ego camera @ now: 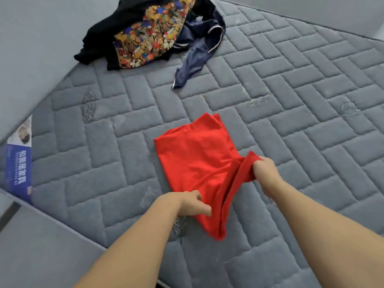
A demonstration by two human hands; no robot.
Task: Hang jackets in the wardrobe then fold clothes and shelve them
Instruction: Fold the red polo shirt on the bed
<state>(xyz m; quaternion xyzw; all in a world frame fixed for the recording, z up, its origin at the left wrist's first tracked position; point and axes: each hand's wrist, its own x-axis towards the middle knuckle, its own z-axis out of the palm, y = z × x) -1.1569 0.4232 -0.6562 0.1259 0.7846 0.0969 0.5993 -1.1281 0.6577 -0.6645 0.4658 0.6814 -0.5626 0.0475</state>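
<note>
1. The left hand [192, 201] pinched the near left edge of the red garment [193, 161], its fingers curled onto the cloth, probably to pin that side while the other was drawn over.
2. The right hand [265, 170] gripped a bunched strip of the same garment, lifted just off the mattress [301, 125] (most likely the flap meant to go across for the next fold).
3. Beyond both sets of fingers, the rest of the red garment lay flat and already partly folded, its far corner pointing away.
4. Well past the fingertips, a dark blue garment [199, 48] trailed loose toward the hands.
5. Farthest off, touching it, sat a heap of a patterned garment [149, 36] and black clothing [104, 32], apparently waiting their turn.
</note>
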